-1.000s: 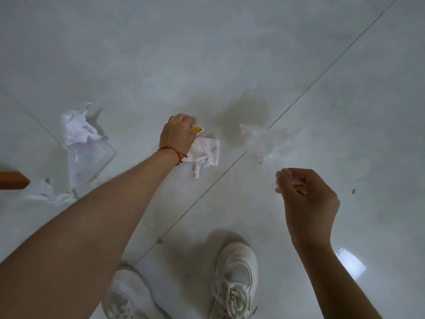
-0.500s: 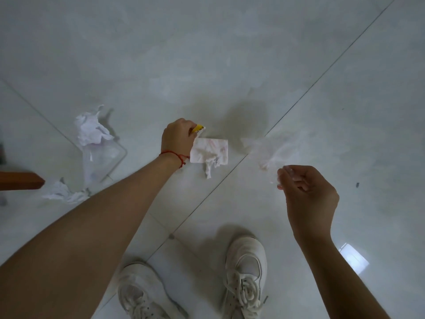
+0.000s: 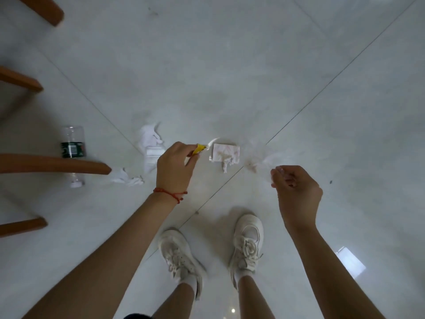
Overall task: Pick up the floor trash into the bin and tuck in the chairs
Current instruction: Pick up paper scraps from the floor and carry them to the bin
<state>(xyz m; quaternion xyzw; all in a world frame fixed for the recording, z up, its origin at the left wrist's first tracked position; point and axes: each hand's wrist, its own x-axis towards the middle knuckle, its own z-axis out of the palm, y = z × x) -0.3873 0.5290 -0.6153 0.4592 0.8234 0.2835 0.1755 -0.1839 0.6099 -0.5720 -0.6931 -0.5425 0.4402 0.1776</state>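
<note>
My left hand point(image 3: 176, 168) pinches a yellow wrapper point(image 3: 199, 149); my right hand point(image 3: 296, 192) grips a clear plastic film point(image 3: 264, 161). Either light scrap could slip free.

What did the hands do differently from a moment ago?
The left hand lifted off the floor, still pinching the yellow wrapper; it no longer covers the pink-printed tissue pack, which lies where it was. The right hand stayed curled, pinching clear plastic. The view rose, revealing a plastic bottle and chair legs.
</note>
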